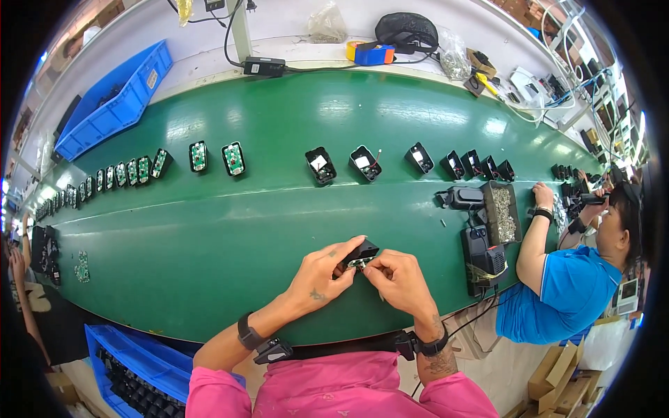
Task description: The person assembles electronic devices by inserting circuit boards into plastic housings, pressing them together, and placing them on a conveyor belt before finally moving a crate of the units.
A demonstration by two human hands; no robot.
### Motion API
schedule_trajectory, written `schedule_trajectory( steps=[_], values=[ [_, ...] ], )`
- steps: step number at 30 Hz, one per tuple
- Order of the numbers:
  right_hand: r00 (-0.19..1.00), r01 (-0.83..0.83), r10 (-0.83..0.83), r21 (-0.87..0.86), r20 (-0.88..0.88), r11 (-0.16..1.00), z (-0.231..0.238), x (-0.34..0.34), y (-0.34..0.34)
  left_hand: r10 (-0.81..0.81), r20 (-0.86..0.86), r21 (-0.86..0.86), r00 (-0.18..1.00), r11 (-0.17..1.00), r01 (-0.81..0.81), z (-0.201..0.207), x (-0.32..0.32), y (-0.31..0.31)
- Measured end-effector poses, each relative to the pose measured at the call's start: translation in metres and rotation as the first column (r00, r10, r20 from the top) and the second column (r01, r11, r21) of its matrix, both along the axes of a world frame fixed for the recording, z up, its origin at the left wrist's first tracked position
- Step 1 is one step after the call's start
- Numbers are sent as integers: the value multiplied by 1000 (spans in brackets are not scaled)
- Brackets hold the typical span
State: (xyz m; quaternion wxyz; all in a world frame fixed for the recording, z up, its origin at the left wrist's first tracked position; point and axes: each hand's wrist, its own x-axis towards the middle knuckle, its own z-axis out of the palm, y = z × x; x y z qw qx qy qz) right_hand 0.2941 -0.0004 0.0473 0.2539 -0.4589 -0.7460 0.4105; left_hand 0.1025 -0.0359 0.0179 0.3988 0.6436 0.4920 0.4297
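Observation:
Over the near edge of the green conveyor belt [209,230], my left hand [322,273] and my right hand [398,279] meet around a small black plastic housing [364,249] with a circuit board showing at its underside. My left fingers grip the housing from the left. My right fingertips pinch at the board's edge from the right. Farther out on the belt, open black housings [320,166] and green circuit boards [233,158] lie in a curving row.
A person in a blue shirt [571,292] works at the right, one hand [542,196] on the belt. A tray of screws [503,212] and black units [482,254] sit right of my hands. Blue bins lie far left [115,101] and at my lower left [136,369].

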Motion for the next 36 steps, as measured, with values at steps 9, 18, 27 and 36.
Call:
schedule_trajectory(
  steps=[9, 18, 27, 36],
  values=[
    [990, -119, 113, 76, 81, 990, 5, 3, 4, 17, -116, 149, 993, 989, 1, -5, 1, -1],
    [987, -81, 50, 204, 154, 976, 0, -5, 1, 84, -194, 219, 977, 975, -41, -8, 4, -2],
    [958, 285, -270, 238, -95, 929, -9, -10, 3, 129, 350, -228, 928, 972, -50, 2, -3, 9],
    [931, 162, -153, -1, -332, 987, -21, -20, 0, 59, 329, -222, 943, 975, 17, -1, -4, 12]
  ],
)
